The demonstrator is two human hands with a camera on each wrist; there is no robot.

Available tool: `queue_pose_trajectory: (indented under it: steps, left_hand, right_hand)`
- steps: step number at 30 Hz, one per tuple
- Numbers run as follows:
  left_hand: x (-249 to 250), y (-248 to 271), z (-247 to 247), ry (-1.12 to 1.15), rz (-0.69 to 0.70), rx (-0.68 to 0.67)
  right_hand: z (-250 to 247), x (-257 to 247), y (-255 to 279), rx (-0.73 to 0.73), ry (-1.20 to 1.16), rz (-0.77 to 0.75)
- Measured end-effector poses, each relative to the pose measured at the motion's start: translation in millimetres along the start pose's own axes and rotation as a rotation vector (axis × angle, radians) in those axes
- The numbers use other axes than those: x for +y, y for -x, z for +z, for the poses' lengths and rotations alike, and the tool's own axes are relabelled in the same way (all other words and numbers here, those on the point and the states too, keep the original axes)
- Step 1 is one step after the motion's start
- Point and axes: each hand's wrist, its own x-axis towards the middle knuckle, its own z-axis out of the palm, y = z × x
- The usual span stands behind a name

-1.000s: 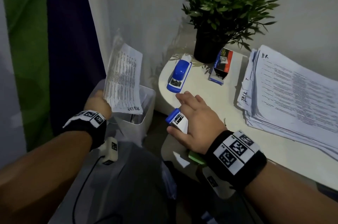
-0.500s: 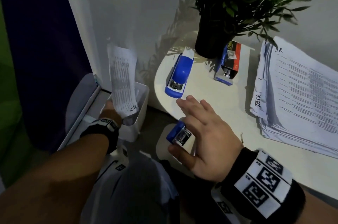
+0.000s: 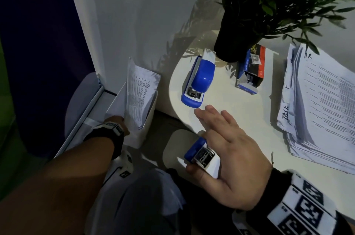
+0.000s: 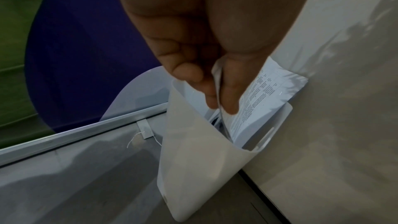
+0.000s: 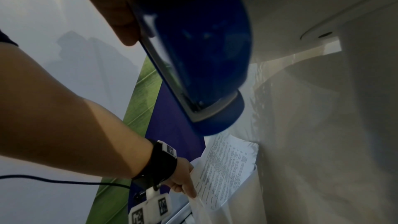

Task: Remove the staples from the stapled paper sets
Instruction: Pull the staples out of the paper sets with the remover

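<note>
Having come down since a second ago, the left hand (image 3: pixel 115 122) is pinching a paper set (image 3: pixel 141 96) into the bin (image 3: pixel 148 125) at centre left, likely filing finished sheets. The right hand (image 3: pixel 226 156), lower centre, is gripping the remover (image 3: pixel 199 153); the stack (image 3: pixel 317 104) at right probably supplies the next set.

Held paper set: white printed sheets (image 3: pixel 141 94), standing upright and slightly curled, lower end down inside a white plastic bin (image 3: pixel 146 135) beside the bench; pinched near its lower edge by the left hand (image 4: pixel 206 67).
Staple remover: small blue-and-chrome tool (image 3: pixel 199 153), gripped by the right hand (image 3: pixel 232 160) at the bench's front edge.
Paper stack: thick, fanned pile of white printed sheets (image 3: pixel 324 104), lying flat on the white bench (image 3: pixel 226 100), handwriting on its top corners.
</note>
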Motion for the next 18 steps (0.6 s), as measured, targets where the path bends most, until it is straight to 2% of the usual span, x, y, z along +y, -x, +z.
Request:
queue_pose_trajectory:
  steps: [2,4,6,10,13,17,18]
  left_hand:
    - [1.6,-6.1,5.7,-0.01,-0.013,-0.016]
    - [5.1,-8.1,8.6,0.03,-0.017,0.024]
    - [9.5,-12.1,9.4,0.128,-0.014,0.095]
    - [21.2,-22.6,-6.6,0.173,0.058,0.258]
    - [25.3,-28.0,-19.5,0.413,0.143,0.369]
    - [26.2,-43.7,-49.1,0.525,0.1,0.421]
    - [27.5,-44.3,-53.7,0.483,0.036,0.364]
  right_hand:
    - [0.1,0.0,0.1,0.007,-0.004,0.002]
    - [0.5,0.9,0.4,0.009,-0.007,-0.002]
    - [0.7,1.5,0.6,0.006,-0.014,-0.009]
    - [-1.8,-0.9,0.0,0.013,-0.043,0.009]
    - [-4.2,-4.0,-1.6,0.017,-0.068,0.023]
    - [-4.4,-5.2,-0.9,0.036,-0.085,0.038]
    - [-4.2,-5.4,-0.5,0.039,-0.084,0.038]
